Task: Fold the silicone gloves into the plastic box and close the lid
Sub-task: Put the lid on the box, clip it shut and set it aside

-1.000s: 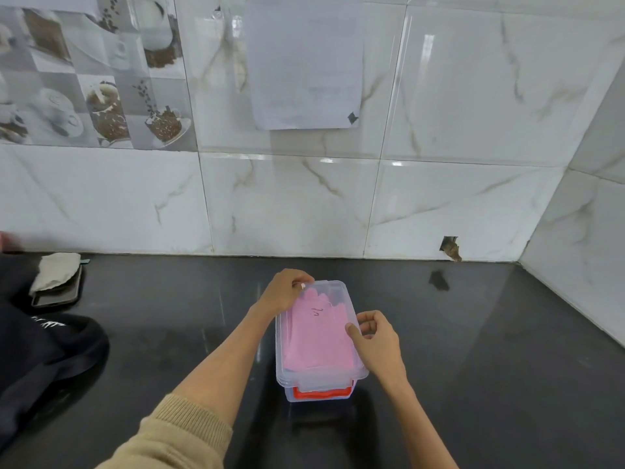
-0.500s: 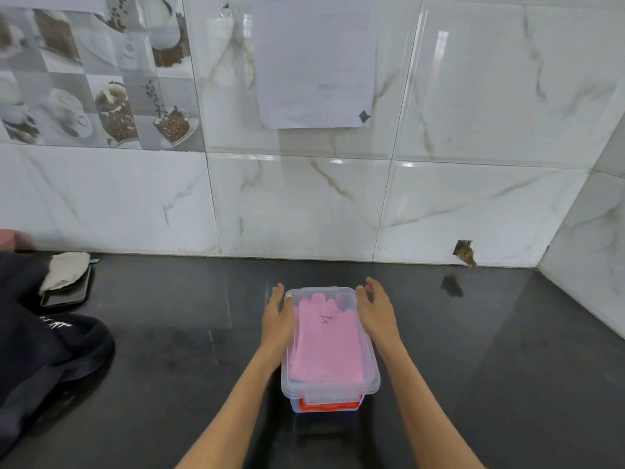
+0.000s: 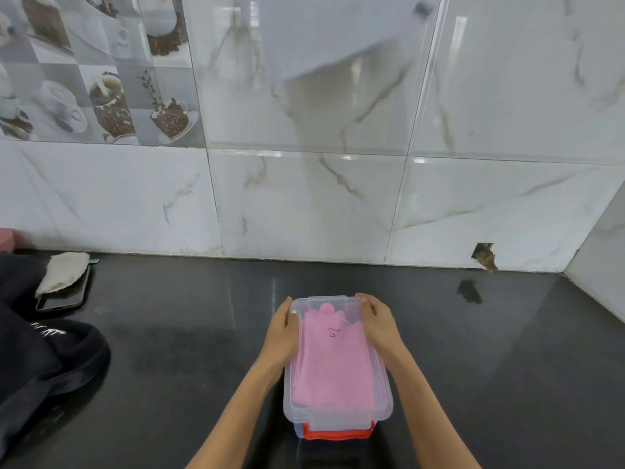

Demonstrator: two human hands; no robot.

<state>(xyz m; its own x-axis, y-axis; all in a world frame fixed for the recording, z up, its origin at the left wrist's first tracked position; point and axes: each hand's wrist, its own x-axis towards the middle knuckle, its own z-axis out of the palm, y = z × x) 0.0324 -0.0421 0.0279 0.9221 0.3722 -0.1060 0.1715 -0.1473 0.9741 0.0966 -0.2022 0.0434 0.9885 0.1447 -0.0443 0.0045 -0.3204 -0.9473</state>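
Observation:
A clear plastic box (image 3: 385, 406) with a red latch (image 3: 338, 433) at its near end stands on the black counter. Its clear lid (image 3: 324, 301) lies on top, and pink silicone gloves (image 3: 333, 363) show through it, folded flat inside. My left hand (image 3: 282, 336) lies along the lid's left edge with fingers straight, pressing down. My right hand (image 3: 380, 324) rests on the lid's far right part, fingers spread over the edge.
A dark garment (image 3: 40, 357) lies at the left of the counter. Behind it sits a phone (image 3: 64, 296) with a pale cloth (image 3: 62, 270) on top. A marble-tiled wall (image 3: 304, 204) rises behind, and a side wall (image 3: 598, 262) closes the right.
Both hands moved from pinching the lid's corners to lying flat along its two sides. The lid has come down level on the box. The camera has moved closer.

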